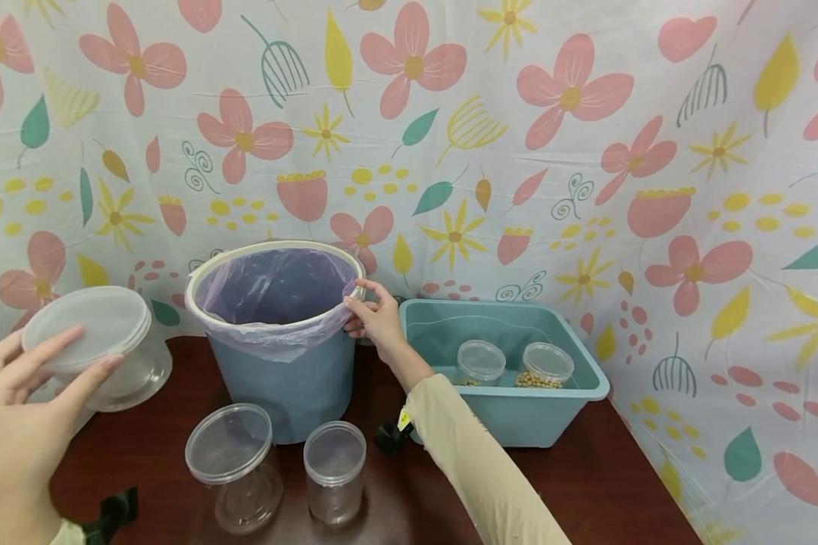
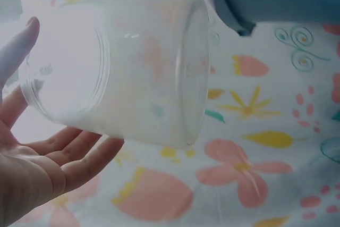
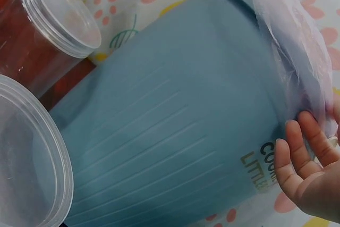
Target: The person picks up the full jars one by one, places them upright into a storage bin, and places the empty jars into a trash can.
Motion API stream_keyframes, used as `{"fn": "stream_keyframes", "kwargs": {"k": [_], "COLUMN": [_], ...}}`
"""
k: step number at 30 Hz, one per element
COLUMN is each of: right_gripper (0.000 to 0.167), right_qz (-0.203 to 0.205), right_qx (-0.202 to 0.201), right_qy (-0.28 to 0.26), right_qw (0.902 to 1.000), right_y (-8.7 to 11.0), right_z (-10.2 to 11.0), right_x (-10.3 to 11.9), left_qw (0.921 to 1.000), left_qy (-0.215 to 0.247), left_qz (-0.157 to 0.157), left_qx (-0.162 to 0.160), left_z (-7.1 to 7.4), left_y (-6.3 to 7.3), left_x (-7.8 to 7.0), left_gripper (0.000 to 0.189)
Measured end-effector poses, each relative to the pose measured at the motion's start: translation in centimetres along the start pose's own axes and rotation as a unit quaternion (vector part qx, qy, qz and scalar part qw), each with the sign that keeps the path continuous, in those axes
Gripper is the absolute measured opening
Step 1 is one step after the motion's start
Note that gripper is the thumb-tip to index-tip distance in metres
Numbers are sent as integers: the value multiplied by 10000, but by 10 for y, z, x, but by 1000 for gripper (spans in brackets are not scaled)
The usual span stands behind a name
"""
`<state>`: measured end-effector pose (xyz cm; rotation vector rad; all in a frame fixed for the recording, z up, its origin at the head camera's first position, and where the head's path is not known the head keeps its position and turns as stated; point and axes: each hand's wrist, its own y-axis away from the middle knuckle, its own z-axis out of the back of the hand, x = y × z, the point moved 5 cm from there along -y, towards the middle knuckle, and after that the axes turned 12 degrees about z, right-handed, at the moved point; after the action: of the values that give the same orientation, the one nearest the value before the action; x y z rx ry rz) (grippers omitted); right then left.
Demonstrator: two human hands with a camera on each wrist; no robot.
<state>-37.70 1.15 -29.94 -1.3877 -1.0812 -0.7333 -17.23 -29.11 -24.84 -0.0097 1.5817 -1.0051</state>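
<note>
My left hand [image 1: 23,416] grips a clear plastic jar [image 1: 139,375] by its frosted lid, thumb on one side and fingers on the other. The jar is raised at the left, beside the bin; no contents show through its wall in the left wrist view. At the bin's right rim, my right hand [image 1: 382,325] pinches the edge of a thin purple trash bag [image 1: 293,342] between thumb and index finger. This bag lines a blue trash bin [image 1: 286,393] with a pale rim ring and is folded over the rim. The right wrist view shows lettering on the bin's side.
Two clear lidded jars, a wider jar [image 1: 245,492] and a narrower jar [image 1: 335,488], stand before the bin on the dark table [image 1: 157,454]. A blue-green basin [image 1: 511,416] at the right holds two small jars with tan beans. Flower-printed cloth [image 1: 463,174] hangs behind.
</note>
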Motion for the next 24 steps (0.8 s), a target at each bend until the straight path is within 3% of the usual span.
{"fn": "stream_keyframes", "kwargs": {"k": [4,13,19,24], "right_gripper": [43,43,43,42], "right_qz": [1,-15,-44,-22], "right_qx": [10,45,41,30], "right_qy": [-32,25,52,64], "right_qw": [10000,10000,10000,10000], "right_y": [0,0,0,1], "right_z": [0,1,0,0], "right_x": [-1,1,1,1], "left_qw": [9993,9955,9913,9864], "left_qy": [-32,888,1305,1561], "left_qz": [-315,-298,-147,-390], "left_qx": [-188,-138,124,328], "left_z": [-8,-34,-57,-80], "left_y": [-5,-17,-18,-16], "left_x": [-17,-46,-58,-58], "left_gripper": [44,42,44,43]}}
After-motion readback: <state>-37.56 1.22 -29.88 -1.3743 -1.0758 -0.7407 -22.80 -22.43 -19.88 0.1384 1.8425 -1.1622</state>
